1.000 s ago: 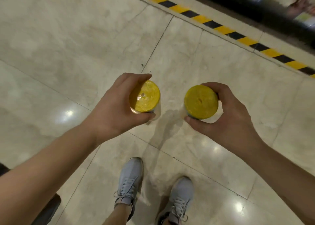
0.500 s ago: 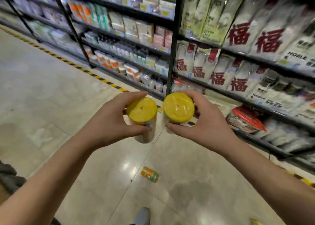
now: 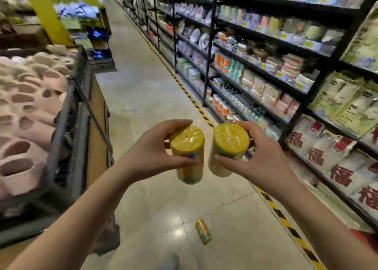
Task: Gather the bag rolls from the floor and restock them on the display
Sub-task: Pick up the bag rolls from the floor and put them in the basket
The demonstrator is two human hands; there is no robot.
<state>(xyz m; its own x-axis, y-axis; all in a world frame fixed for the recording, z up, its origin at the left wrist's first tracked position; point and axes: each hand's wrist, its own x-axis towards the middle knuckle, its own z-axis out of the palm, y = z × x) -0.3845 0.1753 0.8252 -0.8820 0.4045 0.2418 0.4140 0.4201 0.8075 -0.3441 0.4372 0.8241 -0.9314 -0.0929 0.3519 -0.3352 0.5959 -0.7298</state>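
Note:
My left hand [image 3: 150, 154] grips a yellow bag roll [image 3: 187, 145] near its top end, fingers and thumb curled round it. Beside it, my right hand [image 3: 259, 161] grips a second yellow bag roll [image 3: 230, 141] the same way. Both rolls hang upright at chest height over the aisle, almost touching. A third, smaller-looking yellow bag roll [image 3: 203, 234] lies on its side on the floor tiles below my hands.
Black shelving [image 3: 286, 43] packed with goods runs along the right, with a yellow-black floor stripe [image 3: 286, 222] at its foot. A bin of pink slippers [image 3: 26, 114] stands on the left. A yellow pillar [image 3: 47, 14] rises at the far left. The aisle floor [image 3: 143, 90] stretches ahead.
The view has swung up from the floor and my shoes to the aisle and shelves. Both hands keep their rolls, now held closer together. The third roll on the floor has come into view.

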